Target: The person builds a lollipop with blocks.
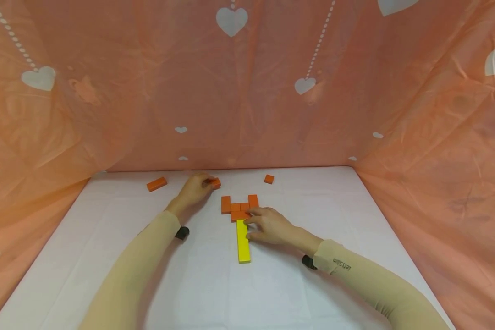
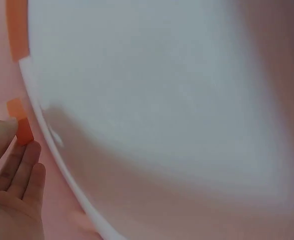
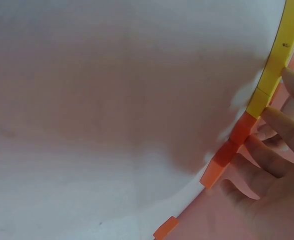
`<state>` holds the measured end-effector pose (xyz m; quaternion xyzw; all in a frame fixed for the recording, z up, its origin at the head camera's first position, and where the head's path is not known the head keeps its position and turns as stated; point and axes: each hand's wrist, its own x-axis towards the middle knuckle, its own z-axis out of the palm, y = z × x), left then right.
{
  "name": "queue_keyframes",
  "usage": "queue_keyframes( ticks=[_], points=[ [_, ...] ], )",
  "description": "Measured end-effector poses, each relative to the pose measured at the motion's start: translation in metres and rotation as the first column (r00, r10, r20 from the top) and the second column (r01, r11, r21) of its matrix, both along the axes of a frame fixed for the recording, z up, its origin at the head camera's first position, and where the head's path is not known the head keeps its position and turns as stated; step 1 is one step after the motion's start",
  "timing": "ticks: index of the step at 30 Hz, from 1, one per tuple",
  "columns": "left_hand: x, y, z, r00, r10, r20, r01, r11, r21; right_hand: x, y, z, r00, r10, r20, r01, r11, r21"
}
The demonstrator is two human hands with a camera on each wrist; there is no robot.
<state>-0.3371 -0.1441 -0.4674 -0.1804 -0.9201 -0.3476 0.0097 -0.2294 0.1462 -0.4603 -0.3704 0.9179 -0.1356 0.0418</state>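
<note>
At the far side of the counter (image 1: 272, 293), the left hand (image 1: 195, 189) pinches a small orange block (image 1: 216, 183) in its fingers. Nearer, the right hand (image 1: 271, 225) has loose fingers touching the yellow strip (image 1: 243, 250), on the near side of the orange shape (image 1: 236, 216).

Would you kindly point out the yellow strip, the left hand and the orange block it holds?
Yellow strip (image 1: 243, 243): head view, middle of its top face.
Left hand (image 1: 194, 189): head view, back of the hand.
Held orange block (image 2: 23, 123): left wrist view, middle of its visible part.
</note>
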Motion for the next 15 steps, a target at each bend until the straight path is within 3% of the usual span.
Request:
queue_keyframes(
  ticks=[7,15],
  points=[
    [0.009,0.014,0.007,0.998,-0.069,0.015,0.068,0.997,0.024,0.0,0.0,0.001,1.0,-0.001,0.004,0.001,1.0,-0.006],
    [0.021,0.029,0.014,0.987,-0.162,0.002,0.162,0.987,-0.007,0.0,0.0,0.001,1.0,-0.003,0.002,0.003,1.0,-0.002]
  ],
)
